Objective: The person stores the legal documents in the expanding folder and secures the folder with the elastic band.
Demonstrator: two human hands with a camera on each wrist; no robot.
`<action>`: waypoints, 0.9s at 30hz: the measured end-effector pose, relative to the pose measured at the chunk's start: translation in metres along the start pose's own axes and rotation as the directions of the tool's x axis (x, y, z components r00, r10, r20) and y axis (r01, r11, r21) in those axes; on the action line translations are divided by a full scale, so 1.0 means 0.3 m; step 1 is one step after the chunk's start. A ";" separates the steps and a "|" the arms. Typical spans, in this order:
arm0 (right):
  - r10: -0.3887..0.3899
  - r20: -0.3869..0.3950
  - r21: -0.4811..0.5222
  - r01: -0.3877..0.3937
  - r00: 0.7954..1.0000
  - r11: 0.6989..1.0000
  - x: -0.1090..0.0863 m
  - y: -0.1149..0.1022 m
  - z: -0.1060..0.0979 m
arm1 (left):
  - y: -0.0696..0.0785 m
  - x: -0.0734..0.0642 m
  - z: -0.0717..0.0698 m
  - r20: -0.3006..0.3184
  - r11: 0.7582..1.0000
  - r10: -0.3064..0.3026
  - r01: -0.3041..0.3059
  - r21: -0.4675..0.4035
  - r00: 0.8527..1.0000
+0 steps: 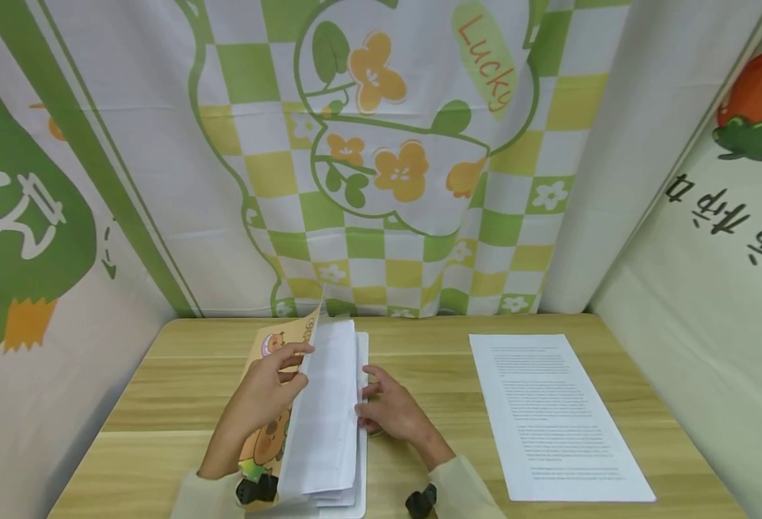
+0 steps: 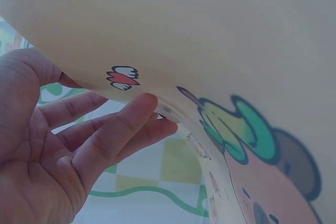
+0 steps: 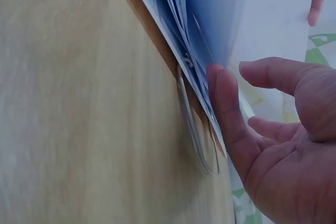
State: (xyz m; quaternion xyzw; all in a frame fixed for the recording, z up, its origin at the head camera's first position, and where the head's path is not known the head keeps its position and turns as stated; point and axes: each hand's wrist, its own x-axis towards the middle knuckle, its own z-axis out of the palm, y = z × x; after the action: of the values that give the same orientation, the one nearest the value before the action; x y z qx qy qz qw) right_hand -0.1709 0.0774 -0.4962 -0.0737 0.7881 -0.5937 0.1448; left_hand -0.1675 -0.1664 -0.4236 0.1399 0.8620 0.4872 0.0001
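Note:
A folder with a tan cartoon-animal cover [image 1: 267, 443] lies at the table's front left, its cover lifted and bowed. My left hand [image 1: 260, 396] holds the cover's free edge; in the left wrist view the thumb passes behind the edge while a fingertip lies on the printed side. White sheets [image 1: 329, 411] lie inside the folder. At their right edge is my right hand [image 1: 396, 411], fingers loosely bent. In the right wrist view a fingertip touches the edge of the sheets, with the thumb apart from it. A thin elastic loop [image 3: 194, 129] sticks out from the folder's edge.
To the right, a printed sheet [image 1: 556, 411] lies flat on the wooden table [image 1: 432, 360]. Behind the table hangs a green-and-white checked curtain [image 1: 387, 238], and printed cloth walls stand at both sides.

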 end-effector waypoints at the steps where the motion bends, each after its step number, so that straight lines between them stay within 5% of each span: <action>1: -0.005 0.001 -0.003 0.005 1.000 1.000 -0.005 -0.001 -0.006 | -0.002 0.000 0.001 0.000 1.000 0.003 -0.003 0.001 1.000; 7: -0.044 -0.013 -0.106 0.043 0.999 0.993 -0.031 0.011 -0.064 | -0.007 -0.001 0.004 0.002 1.000 0.009 -0.009 -0.011 1.000; 17: -0.083 -0.107 -0.348 0.041 0.991 0.937 -0.145 0.028 -0.215 | -0.017 -0.003 0.017 0.003 1.000 -0.003 0.003 -0.020 1.000; 22: -0.099 -0.201 -0.469 -0.007 0.975 0.883 -0.216 0.057 -0.340 | -0.018 -0.003 0.018 0.001 1.000 -0.001 0.001 -0.015 1.000; 27: -0.022 -0.255 -0.608 -0.143 0.967 0.781 -0.278 0.096 -0.499 | -0.020 0.000 0.018 0.001 1.000 0.008 -0.008 -0.015 1.000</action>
State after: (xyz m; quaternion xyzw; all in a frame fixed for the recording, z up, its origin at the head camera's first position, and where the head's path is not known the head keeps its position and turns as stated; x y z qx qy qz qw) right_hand -0.1375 0.2465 -0.4740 -0.0169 0.9532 -0.3002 0.0316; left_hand -0.1681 -0.1647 -0.4314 0.1436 0.8577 0.4936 -0.0003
